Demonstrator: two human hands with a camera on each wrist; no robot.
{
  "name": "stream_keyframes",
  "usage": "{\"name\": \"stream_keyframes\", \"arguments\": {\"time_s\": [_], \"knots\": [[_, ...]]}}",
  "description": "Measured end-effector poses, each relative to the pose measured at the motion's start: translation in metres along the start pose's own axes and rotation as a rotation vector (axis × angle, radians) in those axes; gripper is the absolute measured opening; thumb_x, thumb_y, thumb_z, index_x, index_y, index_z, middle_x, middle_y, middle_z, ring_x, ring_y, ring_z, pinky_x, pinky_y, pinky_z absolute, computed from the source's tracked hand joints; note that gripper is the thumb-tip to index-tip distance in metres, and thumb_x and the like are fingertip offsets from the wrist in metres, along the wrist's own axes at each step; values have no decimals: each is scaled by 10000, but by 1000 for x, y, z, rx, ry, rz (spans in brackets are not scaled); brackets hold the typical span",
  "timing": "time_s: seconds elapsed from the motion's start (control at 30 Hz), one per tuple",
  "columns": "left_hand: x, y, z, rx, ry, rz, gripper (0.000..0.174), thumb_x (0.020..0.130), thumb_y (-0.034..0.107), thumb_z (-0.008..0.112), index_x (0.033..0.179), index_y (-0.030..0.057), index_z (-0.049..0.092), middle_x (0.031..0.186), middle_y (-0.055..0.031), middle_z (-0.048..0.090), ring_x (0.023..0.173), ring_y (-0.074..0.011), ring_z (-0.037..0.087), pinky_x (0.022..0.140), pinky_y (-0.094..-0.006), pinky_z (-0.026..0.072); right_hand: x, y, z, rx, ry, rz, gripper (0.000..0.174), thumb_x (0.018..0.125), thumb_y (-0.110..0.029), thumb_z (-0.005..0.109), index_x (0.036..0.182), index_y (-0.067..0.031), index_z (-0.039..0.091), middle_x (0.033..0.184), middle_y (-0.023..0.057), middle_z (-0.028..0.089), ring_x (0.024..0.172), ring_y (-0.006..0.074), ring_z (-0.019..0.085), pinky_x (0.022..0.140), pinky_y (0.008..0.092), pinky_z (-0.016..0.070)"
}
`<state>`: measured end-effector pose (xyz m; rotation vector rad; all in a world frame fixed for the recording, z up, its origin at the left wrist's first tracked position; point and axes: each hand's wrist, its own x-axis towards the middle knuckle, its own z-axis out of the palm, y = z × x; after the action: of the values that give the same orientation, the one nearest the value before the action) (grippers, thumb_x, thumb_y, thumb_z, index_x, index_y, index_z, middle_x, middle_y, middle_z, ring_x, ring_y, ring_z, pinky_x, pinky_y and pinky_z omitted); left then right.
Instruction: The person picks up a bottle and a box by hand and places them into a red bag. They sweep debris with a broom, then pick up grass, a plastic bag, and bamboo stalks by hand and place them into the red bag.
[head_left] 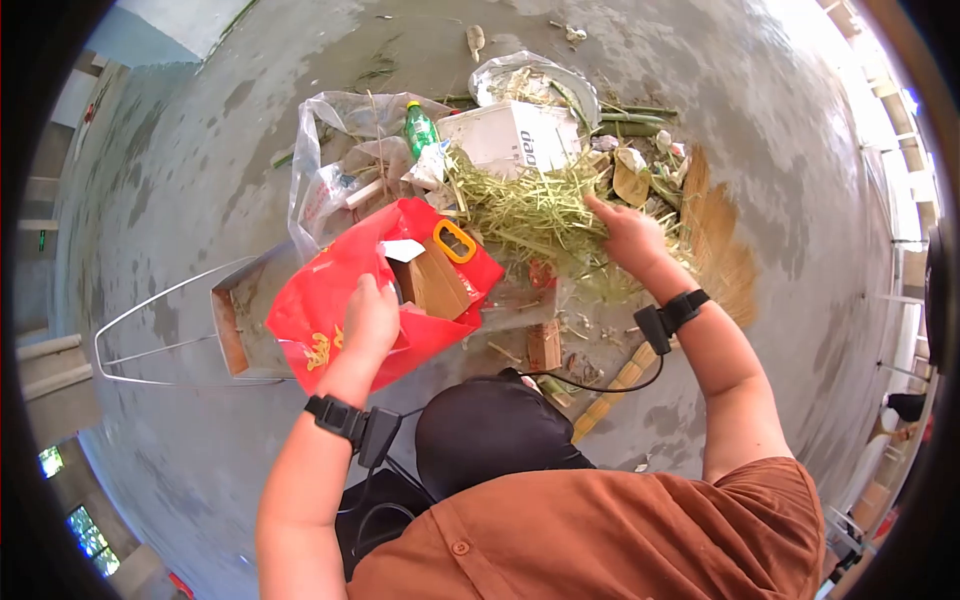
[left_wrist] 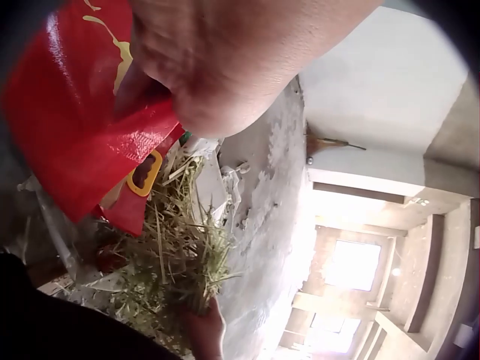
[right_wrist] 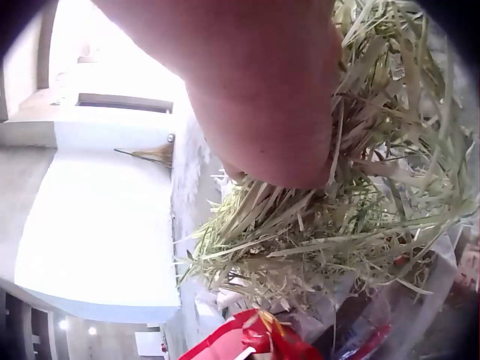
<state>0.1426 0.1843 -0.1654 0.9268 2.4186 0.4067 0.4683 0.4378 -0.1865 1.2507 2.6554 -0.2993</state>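
My left hand (head_left: 372,318) grips the rim of a red plastic bag (head_left: 318,290) with gold lettering. In the bag's mouth show a brown cardboard box (head_left: 432,283), a white piece of paper and a yellow handle (head_left: 454,242). My right hand (head_left: 632,238) holds a clump of dry green-yellow grass (head_left: 530,212); its strands stick out past the hand in the right wrist view, where grass (right_wrist: 262,225) hides the fingertips. The grass lies over the rubbish heap, just right of the bag.
A white box (head_left: 500,140), a green bottle (head_left: 420,130), clear plastic bags (head_left: 312,130) and a plate-like dish (head_left: 590,95) lie behind the grass. A straw broom (head_left: 722,240) is on the right. A metal dustpan (head_left: 232,330) with a long wire handle sits left, partly under the red bag.
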Motion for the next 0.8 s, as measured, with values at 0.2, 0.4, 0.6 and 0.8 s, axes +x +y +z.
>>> {"name": "stream_keyframes", "arguments": {"time_s": [0.2,0.4,0.6,0.8], "knots": [[0,7,11,-17,39,43,242,978,184,516,1027,-53,511,921,-335,659,905,-513,641,815,-583,503,23,-46,-47,-299,65,-308,637,879,-54,621,1458,-277,475,950,59,667,926,242,689,743,359,555],[-11,15,-1,26,84,135,191,976,142,506,999,-48,500,872,-317,663,814,-497,655,725,-576,530,38,-148,-64,-470,-62,-634,681,834,-89,669,1468,-229,466,942,50,660,883,223,685,690,346,553],[-26,15,-19,139,145,281,144,986,131,499,994,-12,510,905,-254,645,790,-452,665,705,-533,556,46,-211,-46,-203,-222,-827,600,866,-170,645,1443,-176,480,983,114,667,898,280,707,660,389,569],[-38,8,-31,98,37,374,137,1006,141,495,999,5,479,988,-234,604,872,-471,619,736,-545,506,52,-250,35,-22,65,-1053,332,900,-185,567,1219,-104,611,960,130,677,867,308,709,714,426,579]]}}
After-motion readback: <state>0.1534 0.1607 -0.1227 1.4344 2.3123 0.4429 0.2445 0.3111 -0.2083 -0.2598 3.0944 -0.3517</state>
